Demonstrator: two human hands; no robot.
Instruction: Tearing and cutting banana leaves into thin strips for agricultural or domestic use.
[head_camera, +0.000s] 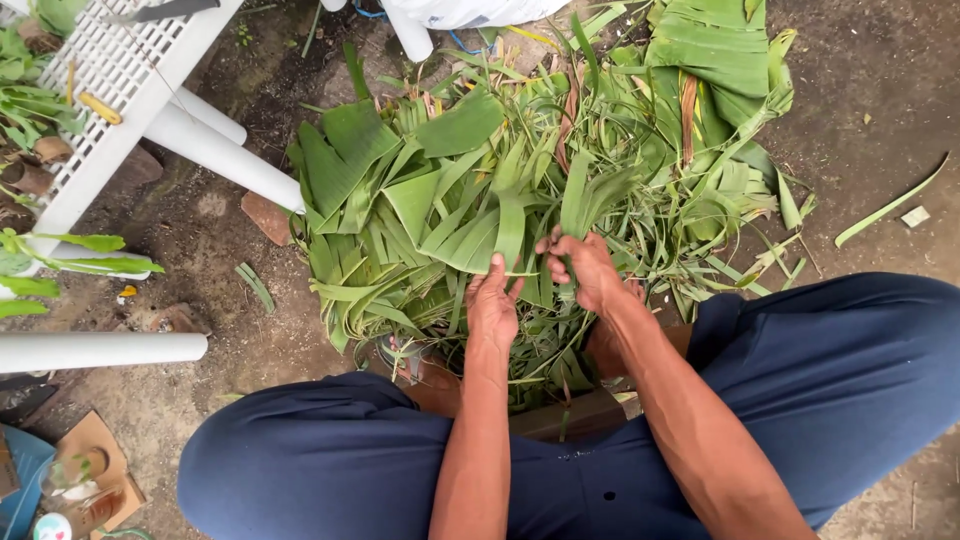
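The person sits low over bare earth floor (850, 90), knees in dark blue trousers (830, 370) spread to either side of a large heap of cut banana leaves (440, 190). The heap lies on the ground directly ahead, running from between the knees to the far edge of view, with whole folded leaf sections at far right (715, 50) and narrow torn strips mixed through the middle.

The left hand (492, 305) rests palm down on the near part of the heap, fingers closed together and thumb pointing far; whether it pinches a strip cannot be told. The right hand (585, 268), just beside it and slightly farther, is curled with its fingers closed around a narrow green leaf strip (575, 195) that rises out of the pile.

At far left stands a white slatted plastic rack (120, 70) on white tubular legs (225, 155); another white tube (100, 350) lies at the left. A loose leaf strip (890, 205) lies alone at right. Small potted plants (30, 100) edge the left border.
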